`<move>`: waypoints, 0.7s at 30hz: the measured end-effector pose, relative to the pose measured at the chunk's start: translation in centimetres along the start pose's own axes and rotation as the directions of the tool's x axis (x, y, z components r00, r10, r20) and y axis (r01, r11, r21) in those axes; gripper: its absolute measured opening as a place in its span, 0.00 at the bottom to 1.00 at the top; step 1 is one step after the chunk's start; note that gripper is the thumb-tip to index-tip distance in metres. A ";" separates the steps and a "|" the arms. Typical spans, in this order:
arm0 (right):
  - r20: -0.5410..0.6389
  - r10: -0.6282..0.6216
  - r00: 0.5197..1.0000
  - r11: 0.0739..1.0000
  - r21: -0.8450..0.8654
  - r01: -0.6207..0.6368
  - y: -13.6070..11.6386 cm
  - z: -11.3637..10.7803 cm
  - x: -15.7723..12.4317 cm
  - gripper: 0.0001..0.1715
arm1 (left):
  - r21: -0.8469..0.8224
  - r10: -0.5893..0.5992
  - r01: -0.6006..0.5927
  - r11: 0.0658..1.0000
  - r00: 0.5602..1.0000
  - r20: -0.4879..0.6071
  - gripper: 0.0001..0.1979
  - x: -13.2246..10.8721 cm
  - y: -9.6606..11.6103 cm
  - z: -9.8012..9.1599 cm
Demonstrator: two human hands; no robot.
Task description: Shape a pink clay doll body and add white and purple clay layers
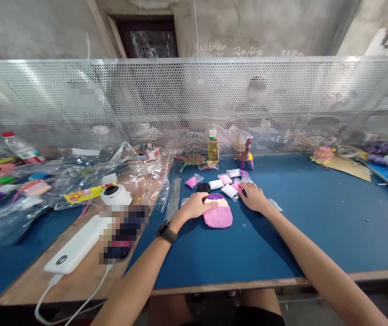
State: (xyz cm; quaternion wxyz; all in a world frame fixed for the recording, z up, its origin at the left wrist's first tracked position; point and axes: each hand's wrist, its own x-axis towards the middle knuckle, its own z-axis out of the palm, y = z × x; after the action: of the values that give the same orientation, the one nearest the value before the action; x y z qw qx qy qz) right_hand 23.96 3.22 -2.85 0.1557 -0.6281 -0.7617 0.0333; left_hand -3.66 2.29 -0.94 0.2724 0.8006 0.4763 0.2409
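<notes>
A flattened lump of modelling clay (218, 218), pink with cream and purple bands at its far end, is gripped in my left hand (196, 206), thumb over the cream part. My right hand (253, 198) reaches to a small pink clay packet (237, 184), fingertips on it. Around it lie more small packets: a white one (215, 184), a pink one (225, 179), a black one (203, 187) and another white one (230, 191). A dark watch (167, 231) is on my left wrist.
Thin wires (173, 199) lie left of the clay. Behind stand a yellow liquid bottle (213, 147) and a clay figure (246, 156). A white power bank (78, 244), a phone (124, 235) and plastic bags (61, 181) lie left. A perforated metal screen (194, 99) closes the back.
</notes>
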 end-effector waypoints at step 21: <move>0.055 -0.032 0.998 0.999 0.029 0.030 1.0 0.4 0.7 0.23 | 0.427 0.128 0.035 0.904 0.930 -0.346 0.18 1.1 -2.4 -1.7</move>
State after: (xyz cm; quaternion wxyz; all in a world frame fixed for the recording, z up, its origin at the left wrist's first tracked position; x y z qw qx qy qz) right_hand 24.67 4.19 -3.30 0.1440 -0.6129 -0.7747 0.0590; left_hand -5.79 4.60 -1.20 -0.0082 0.7928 0.5400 0.2825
